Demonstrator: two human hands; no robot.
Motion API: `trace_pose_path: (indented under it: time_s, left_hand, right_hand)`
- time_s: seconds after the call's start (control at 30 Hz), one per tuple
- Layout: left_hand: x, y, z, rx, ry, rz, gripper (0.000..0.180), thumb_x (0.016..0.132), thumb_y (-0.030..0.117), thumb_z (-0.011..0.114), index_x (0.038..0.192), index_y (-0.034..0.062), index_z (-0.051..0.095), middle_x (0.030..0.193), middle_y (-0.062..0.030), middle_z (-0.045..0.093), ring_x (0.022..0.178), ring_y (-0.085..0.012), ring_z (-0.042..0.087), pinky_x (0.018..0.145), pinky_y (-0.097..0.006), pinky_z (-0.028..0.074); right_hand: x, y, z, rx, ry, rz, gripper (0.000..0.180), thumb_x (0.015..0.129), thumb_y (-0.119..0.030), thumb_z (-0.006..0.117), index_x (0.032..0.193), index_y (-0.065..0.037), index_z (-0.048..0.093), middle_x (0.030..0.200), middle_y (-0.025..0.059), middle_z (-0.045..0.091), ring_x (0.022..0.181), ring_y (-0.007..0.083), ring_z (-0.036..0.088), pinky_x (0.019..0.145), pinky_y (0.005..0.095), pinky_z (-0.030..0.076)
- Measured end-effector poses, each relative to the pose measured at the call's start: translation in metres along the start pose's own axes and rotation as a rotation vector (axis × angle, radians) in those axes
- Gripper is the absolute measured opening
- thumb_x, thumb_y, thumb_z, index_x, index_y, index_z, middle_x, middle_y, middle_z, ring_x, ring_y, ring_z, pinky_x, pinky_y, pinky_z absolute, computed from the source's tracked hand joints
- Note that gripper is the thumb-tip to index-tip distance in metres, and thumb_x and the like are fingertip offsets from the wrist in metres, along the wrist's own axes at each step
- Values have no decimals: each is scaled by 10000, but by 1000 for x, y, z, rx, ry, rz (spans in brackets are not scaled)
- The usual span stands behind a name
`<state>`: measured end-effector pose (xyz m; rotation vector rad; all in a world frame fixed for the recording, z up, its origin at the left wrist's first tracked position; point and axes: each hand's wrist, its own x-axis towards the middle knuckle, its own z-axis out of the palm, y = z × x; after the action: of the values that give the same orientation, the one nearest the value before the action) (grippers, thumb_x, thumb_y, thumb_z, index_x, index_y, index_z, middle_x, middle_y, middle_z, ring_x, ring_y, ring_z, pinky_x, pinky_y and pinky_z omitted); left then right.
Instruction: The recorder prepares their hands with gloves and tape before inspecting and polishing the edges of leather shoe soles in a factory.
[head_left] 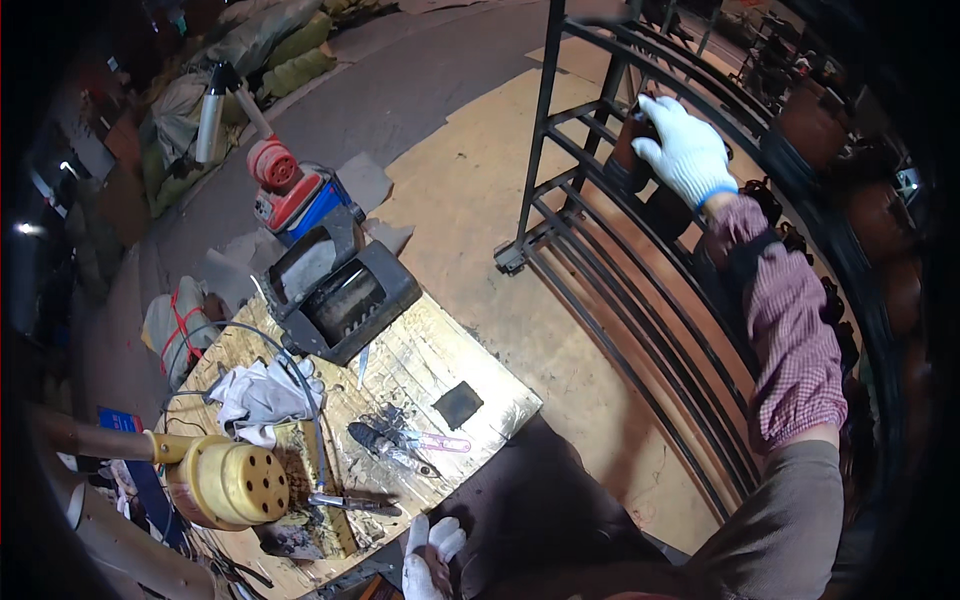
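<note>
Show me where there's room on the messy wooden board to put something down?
The board is barest along its right edge, around the small black square. A little more is free between the welding mask and that square. The left side is crowded: white rag, cable, yellow drum and small tools. The left hand is at the near edge.

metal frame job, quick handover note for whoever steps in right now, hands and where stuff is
Right hand: white glove, gripping a bar of the black metal frame lying on the plywood floor.
Left hand: gloved, low at the workbench edge; whether it holds anything cannot be told.
On the bench: welding mask, rags, yellow perforated tool head, small hand tools.
Done or left: the picture does not show which joints are finished.
</note>
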<state>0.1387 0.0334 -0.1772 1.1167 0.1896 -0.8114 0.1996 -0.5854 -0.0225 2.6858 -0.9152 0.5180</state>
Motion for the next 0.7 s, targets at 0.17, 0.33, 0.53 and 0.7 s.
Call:
trace_pose_path:
  time_s: [0.17,0.33,0.53,0.7]
  left_hand:
    - [9,6,5,-23,-87,-25,712,1199,417,456,1714,-39,269,1647,-291,465,1421,-363,580,1247,-439,444]
    - [7,3,9,90,-187,278,971,1093,705,496,1728,5,271,1519,-303,608,1327,-400,671,1157,-508,513]
    - [-32,3,13,13,-273,272,949,1111,598,560,1713,-69,253,1583,-315,546,1463,-418,565,1240,-524,439]
    - [-72,-5,20,-129,-394,232,989,1116,660,479,1737,-47,175,1707,-290,399,1551,-403,453,1295,-528,343]
  right_hand:
    - [34,-27,33,120,-232,380,510,986,-357,706,1400,-60,688,1385,217,731,1295,400,701,1100,476,556]
    - [-47,-57,27,85,-87,-5,341,957,-377,735,1182,-121,745,1181,170,759,1104,415,729,953,509,584]
    - [-154,-110,-73,829,-73,25,301,954,-248,776,1191,-66,734,977,58,742,893,199,727,781,358,584]
    - [-263,-157,-182,1591,-414,153,301,892,-100,738,1176,-11,695,897,-12,660,738,78,605,628,251,483]
